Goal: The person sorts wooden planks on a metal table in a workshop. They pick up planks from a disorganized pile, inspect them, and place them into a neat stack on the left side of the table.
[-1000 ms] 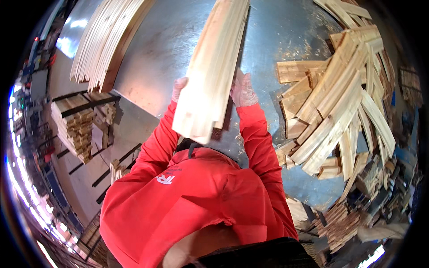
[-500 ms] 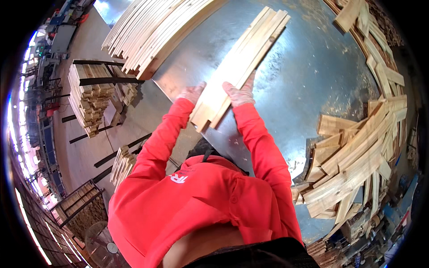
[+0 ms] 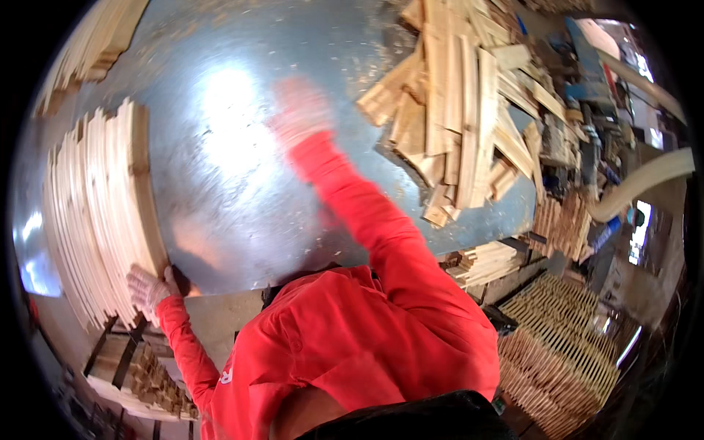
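Note:
My left hand [image 3: 150, 287], in a pale glove, lies against the near end of a row of wooden boards [image 3: 99, 213] at the left side of the metal table [image 3: 242, 242]. Its fingers are stretched over the board ends and its thumb stands apart. My right hand [image 3: 302, 110], also gloved, is over the middle of the table, well away from the row. Motion blurs its fingers, and no board shows in it. To its right lies a loose heap of wooden pieces [image 3: 447, 95].
Another row of boards [image 3: 95, 51] is at the far left. Below the table's left edge stands stacked timber [image 3: 132, 374]. Slatted wooden stacks [image 3: 561, 345] stand at the lower right. A thick pale hose [image 3: 642, 183] curves down beside machinery at the right.
The view has swung right. Both hands have let go of the small bundle of boards held between them. My left hand is now at the row, and my right hand has moved away toward the heap.

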`<state>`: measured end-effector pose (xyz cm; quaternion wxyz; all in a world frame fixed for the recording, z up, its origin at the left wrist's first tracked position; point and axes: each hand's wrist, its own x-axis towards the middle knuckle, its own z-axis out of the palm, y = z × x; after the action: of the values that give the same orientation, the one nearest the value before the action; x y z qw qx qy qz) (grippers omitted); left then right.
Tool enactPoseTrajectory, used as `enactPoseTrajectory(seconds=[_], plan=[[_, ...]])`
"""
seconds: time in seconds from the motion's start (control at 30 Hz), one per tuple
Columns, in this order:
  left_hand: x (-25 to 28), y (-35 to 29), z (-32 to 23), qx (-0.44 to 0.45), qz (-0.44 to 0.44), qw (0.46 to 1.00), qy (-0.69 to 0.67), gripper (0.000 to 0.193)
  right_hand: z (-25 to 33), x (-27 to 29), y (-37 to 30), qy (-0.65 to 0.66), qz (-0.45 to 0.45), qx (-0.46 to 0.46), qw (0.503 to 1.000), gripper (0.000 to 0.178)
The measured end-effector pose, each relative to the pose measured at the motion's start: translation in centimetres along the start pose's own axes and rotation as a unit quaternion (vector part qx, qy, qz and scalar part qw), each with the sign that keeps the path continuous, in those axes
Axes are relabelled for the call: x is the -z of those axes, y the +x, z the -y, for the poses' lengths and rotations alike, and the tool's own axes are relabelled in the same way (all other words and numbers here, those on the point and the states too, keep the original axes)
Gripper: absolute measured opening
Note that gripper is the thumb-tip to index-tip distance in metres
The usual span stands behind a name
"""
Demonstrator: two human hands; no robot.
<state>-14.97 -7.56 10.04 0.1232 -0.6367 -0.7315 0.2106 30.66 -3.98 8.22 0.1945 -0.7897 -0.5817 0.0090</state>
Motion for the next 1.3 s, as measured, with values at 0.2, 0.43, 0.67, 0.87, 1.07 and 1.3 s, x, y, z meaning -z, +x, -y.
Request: enactPoseTrajectory(seconds=[0.2, 0.43, 0.67, 0.87, 1.07, 1.3], plan=[[2.4, -0.2, -13.6, -0.182, -0.12, 0.934, -0.284, 0.087, -24.4, 13.8, -6.0, -0.249, 0.122, -0.299, 0.913, 0.066], [20.4, -14.5, -41.9, -0.191, 0.512, 0.375, -0.749, 0.063, -29.3, 16.6, -12.4, 0.471, 0.043, -0.205, 0.857, 0.075], [20.9, -18.1, -48.8, -0.13, 0.361, 0.502, -0.775, 0.072, -27.3, 17.5, -20.2, 0.301, 0.304, -0.071, 0.901, 0.068], [28.3, -12.7, -35.0, -0.58, -0.072, 0.811, -0.034, 0.069, -27.0, 24.4, -16.6, 0.057, 0.295, 0.228, 0.926, 0.056], [19.4, -9.6, -21.6, -0.307, 0.037, 0.904, -0.294, 0.039, -33.5, 22.2, -14.9, -0.107, -0.021, -0.116, 0.987, 0.047], [3.2, -2.5, -12.5, 0.028, 0.136, 0.943, -0.302, 0.052, -35.0, 23.0, -17.8, 0.045, 0.033, -0.406, 0.912, 0.06]])
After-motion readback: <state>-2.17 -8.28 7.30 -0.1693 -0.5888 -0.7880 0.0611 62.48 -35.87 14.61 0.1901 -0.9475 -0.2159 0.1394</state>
